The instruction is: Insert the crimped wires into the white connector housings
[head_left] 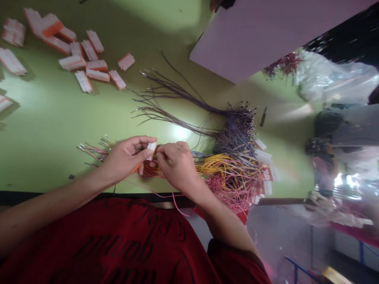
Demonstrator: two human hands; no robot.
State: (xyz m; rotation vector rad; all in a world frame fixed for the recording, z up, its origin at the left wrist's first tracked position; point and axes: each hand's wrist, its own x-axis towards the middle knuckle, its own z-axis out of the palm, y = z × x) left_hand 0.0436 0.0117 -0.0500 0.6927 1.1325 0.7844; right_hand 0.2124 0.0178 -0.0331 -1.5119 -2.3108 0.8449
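My left hand (126, 157) is closed on a small white and orange connector block (151, 149), thumb and fingers pinching it just above the green table (53, 130). My right hand (177, 163) is right beside it, fingers pinched on a thin wire at the connector's end; the wire itself is mostly hidden by my fingers. Under both hands lie pink and orange wires (94, 152) with metal tips. Bundles of yellow wires (225, 163), pink wires (233, 187) and purple wires (233, 130) spread to the right of my right hand.
Several white and orange connector blocks (85, 63) lie scattered at the far left of the table. A large pale sheet (260, 35) covers the far right part. Clear plastic bags (334, 79) sit past the table's right end. The dark table edge (35, 196) runs near my red shirt.
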